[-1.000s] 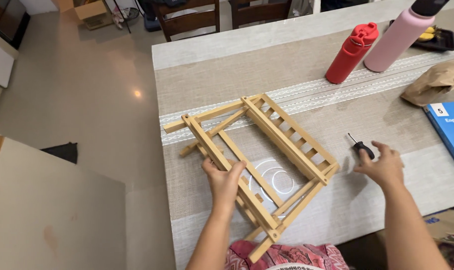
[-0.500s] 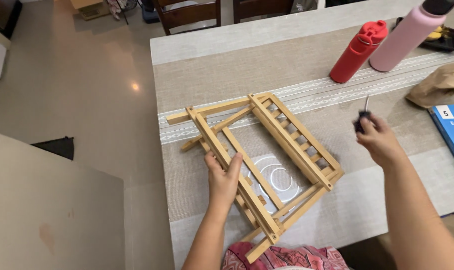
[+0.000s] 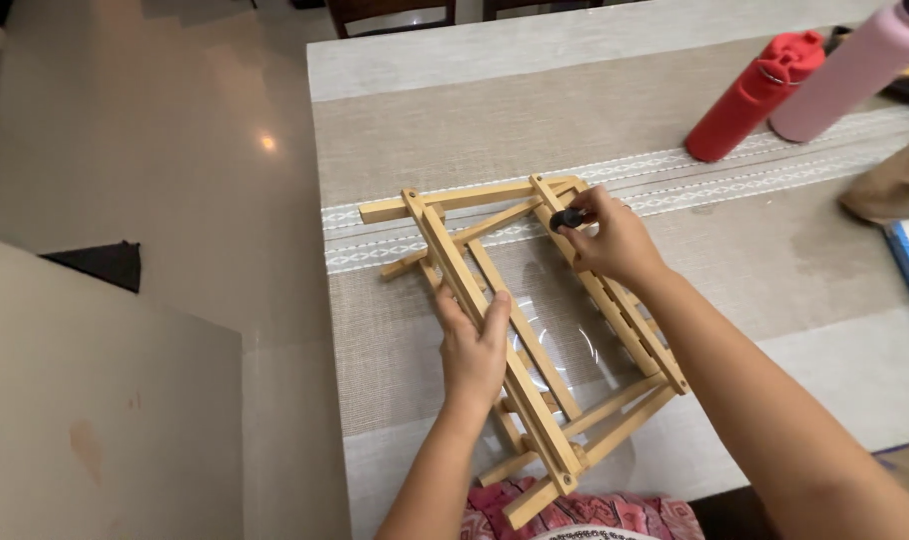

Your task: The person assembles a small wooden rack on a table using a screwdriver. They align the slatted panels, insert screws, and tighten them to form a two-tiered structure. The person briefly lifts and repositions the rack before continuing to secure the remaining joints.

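Bracing the wooden folding rack (image 3: 515,330), which lies flat near the table (image 3: 615,130) edge closest to the person, the left hand (image 3: 472,352) wraps its fingers around 1 long side rail, while the right hand (image 3: 615,240) pinches a small black-handled screwdriver (image 3: 567,217) against the rack's far corner joint. The step in hand appears to be working a fastener at that joint; next the tip likely needs square seating and the rack held steady. Beyond stand 2 bottles, a red bottle (image 3: 750,100) and a pink bottle (image 3: 855,70).
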